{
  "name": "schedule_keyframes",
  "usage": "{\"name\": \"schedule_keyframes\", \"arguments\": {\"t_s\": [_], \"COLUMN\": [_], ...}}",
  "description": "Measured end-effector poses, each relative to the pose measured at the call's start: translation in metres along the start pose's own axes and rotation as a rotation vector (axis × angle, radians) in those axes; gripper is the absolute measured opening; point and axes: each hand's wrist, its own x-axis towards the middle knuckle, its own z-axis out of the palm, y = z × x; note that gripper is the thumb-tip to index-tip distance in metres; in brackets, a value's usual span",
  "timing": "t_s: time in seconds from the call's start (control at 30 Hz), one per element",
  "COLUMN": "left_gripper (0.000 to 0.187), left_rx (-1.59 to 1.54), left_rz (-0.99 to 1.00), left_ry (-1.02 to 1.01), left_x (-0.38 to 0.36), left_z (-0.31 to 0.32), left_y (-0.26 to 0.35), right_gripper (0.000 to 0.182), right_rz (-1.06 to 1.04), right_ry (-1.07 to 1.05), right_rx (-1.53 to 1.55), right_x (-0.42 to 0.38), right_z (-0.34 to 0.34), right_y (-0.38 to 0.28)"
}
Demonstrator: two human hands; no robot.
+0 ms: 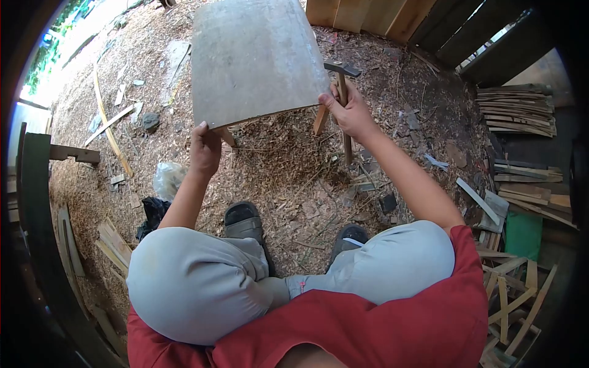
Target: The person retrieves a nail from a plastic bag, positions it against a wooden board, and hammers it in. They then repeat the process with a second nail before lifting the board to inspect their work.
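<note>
The ground (288, 165) is covered with wood shavings and chips. A stack of thin slats (516, 110) is seen at the upper right, and further boards (532, 184) are piled below it beside a green box (523, 234). Planks (368, 15) are leaned upright at the top. A clear bag (167, 179) and a black bag (153, 214) are found at the left, near short offcuts (115, 244). A long curved strip (110, 132) is laid across the shavings at the upper left.
</note>
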Motion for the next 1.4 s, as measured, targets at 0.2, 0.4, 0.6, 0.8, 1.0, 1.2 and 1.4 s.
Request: {"name": "schedule_keyframes", "arguments": {"t_s": [0.2,0.4,0.6,0.8,1.0,1.2,1.4], "left_gripper": [0.042,0.053,0.046,0.052,0.060,0.061,0.060], "left_rx": [-0.001,0.143,1.092,1.818,2.069,2.178,2.210], "left_rz": [-0.052,0.103,0.612,0.725,0.622,0.558,0.522], "left_ry": [-0.050,-0.026,0.163,-0.171,-0.244,-0.239,-0.251], "left_x": [0.003,-0.004,0.017,0.030,0.043,0.046,0.045], "left_z": [-0.012,0.035,0.058,0.141,0.130,0.136,0.143], "left_y": [-0.001,0.029,0.079,0.084,0.057,0.057,0.061], "right_gripper": [0.037,0.041,0.040,0.043,0.042,0.040,0.040], "right_rz": [0.039,-0.127,-0.121,-0.006,0.132,0.186,0.211], "right_ry": [-0.019,0.075,0.125,0.112,0.064,0.016,-0.016], "right_rx": [-0.051,-0.272,-0.365,-0.264,-0.013,0.187,0.265], "right_x": [-0.001,-0.002,-0.006,0.007,0.002,0.007,0.008], "right_z": [-0.003,-0.013,-0.019,-0.017,-0.016,-0.015,-0.017], "right_y": [-0.002,-0.015,-0.028,-0.010,-0.007,0.000,-0.001]}}
